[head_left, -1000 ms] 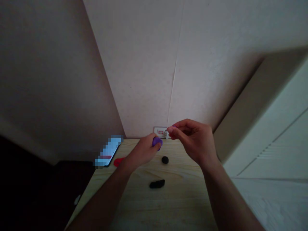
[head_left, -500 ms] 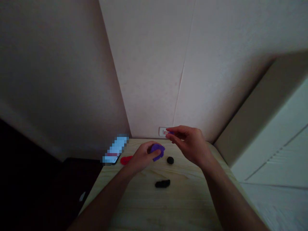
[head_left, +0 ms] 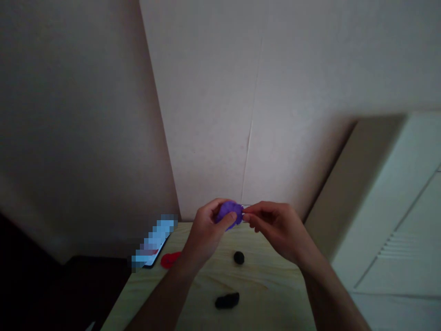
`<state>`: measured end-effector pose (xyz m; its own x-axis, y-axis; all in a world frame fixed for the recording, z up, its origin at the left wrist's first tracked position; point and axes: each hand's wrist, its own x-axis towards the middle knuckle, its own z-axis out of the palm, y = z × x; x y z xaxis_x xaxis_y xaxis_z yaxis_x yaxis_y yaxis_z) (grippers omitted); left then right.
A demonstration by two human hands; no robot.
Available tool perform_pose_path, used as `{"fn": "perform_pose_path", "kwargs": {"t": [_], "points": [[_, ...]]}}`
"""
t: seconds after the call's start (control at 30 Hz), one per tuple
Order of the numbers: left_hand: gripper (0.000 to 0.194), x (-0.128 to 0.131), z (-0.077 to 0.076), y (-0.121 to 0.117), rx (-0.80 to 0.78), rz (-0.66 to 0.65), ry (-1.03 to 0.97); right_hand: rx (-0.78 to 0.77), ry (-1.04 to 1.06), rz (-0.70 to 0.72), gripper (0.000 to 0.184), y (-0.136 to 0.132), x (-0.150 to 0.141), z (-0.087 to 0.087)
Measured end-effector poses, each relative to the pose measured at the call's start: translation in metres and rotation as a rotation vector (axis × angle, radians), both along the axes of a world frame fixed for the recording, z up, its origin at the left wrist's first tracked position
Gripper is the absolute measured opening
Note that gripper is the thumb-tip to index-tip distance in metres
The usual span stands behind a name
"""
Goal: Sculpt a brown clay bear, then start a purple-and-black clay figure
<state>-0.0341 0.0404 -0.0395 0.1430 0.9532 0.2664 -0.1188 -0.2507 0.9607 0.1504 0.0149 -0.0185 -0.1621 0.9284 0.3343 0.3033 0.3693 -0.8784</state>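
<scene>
My left hand (head_left: 209, 228) is closed around a flattened lump of purple modelling clay (head_left: 227, 212), thumb across its face, above the far part of the table. My right hand (head_left: 275, 223) reaches in from the right, its thumb and forefinger pinched at the clay's ragged right edge. Below the hands, a small round black lump (head_left: 239, 258) rests on the wood. Nearer to me lies a longer black lump (head_left: 227, 300). A flat red piece (head_left: 169, 260) sits left of my left forearm, which partly covers it.
The pale wooden table (head_left: 272, 285) meets the wall (head_left: 210, 115) at its far edge. A phone with a lit, blurred screen (head_left: 153, 246) is at the table's left edge. To the right stands a white cabinet (head_left: 396, 220).
My right hand, earlier apart with a small purple bit in its fingertips, has come left and down to the clay's edge. The view has tilted up, so the table sits lower.
</scene>
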Motion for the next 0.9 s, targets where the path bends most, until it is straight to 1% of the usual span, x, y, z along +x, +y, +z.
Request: {"fn": "perform_pose_path", "kwargs": {"t": [0.1,0.2,0.27,0.33,0.4,0.5,0.6,0.7,0.77,0.9], "points": [[0.023,0.002,0.003,-0.004,0.025,-0.01,0.019,0.057,0.048,-0.019,0.022,0.002,-0.002,0.0],[0.024,0.001,0.002,-0.008,0.026,-0.017,0.052,0.047,0.111,-0.043,0.031,0.005,-0.005,-0.002],[0.027,0.001,0.003,-0.01,0.024,-0.031,0.07,0.061,0.116,-0.062,0.035,0.006,-0.007,-0.003],[0.032,0.0,0.004,-0.012,0.017,-0.062,0.083,0.09,0.095,-0.067,0.034,0.006,-0.007,-0.003],[0.04,-0.001,0.005,-0.014,0.015,-0.078,0.104,0.088,0.076,-0.044,0.033,0.005,-0.007,-0.003],[0.051,-0.003,0.004,-0.016,0.028,-0.039,0.197,0.045,0.064,0.001,0.031,0.004,-0.008,-0.002],[0.055,-0.005,0.002,-0.017,0.061,-0.011,0.3,0.049,0.042,-0.006,0.027,0.003,-0.008,-0.002],[0.054,-0.007,0.002,-0.019,0.091,0.007,0.375,0.082,0.014,-0.041,0.024,0.002,-0.008,-0.003],[0.051,-0.008,0.004,-0.021,0.114,0.034,0.422,0.096,0.008,-0.075,0.024,0.002,-0.009,-0.004],[0.04,-0.006,0.01,-0.024,0.176,0.117,0.506,0.103,0.036,-0.139,0.025,0.001,-0.012,-0.008]]}}
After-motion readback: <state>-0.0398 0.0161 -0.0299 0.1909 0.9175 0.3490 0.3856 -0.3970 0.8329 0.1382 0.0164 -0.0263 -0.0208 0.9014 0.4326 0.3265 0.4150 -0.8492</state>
